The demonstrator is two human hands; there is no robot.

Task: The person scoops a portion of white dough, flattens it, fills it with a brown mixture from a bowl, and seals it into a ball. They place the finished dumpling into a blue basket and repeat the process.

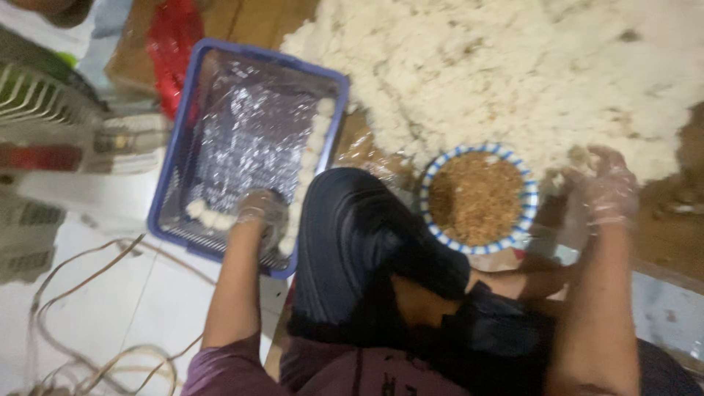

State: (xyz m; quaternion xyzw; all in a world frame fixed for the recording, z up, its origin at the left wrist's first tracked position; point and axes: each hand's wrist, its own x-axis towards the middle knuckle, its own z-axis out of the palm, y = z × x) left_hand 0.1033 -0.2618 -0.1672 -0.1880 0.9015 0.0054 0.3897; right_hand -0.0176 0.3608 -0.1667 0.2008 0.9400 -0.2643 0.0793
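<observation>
1. One broad heap of white rice (528,66) fills the upper right of your view, spread over the brown surface (671,235) — easily the largest thing here.
2. Your blue tray (176,158), lined with clear plastic film, sits to the left of the heap; small white rice balls (317,139) run down its right side and along its near edge.
3. Between tray and heap stands a blue-and-white rimmed bowl (529,198) of brown crumbly filling, just past your dark-clad knee.
4. Your right hand (607,187), in a thin clear glove, rests at the heap's near edge, fingers loosely apart.
5. Your left hand (262,213), also gloved, is down inside the tray at the near row of balls — blur hides whether its fingers are closed on one.
</observation>
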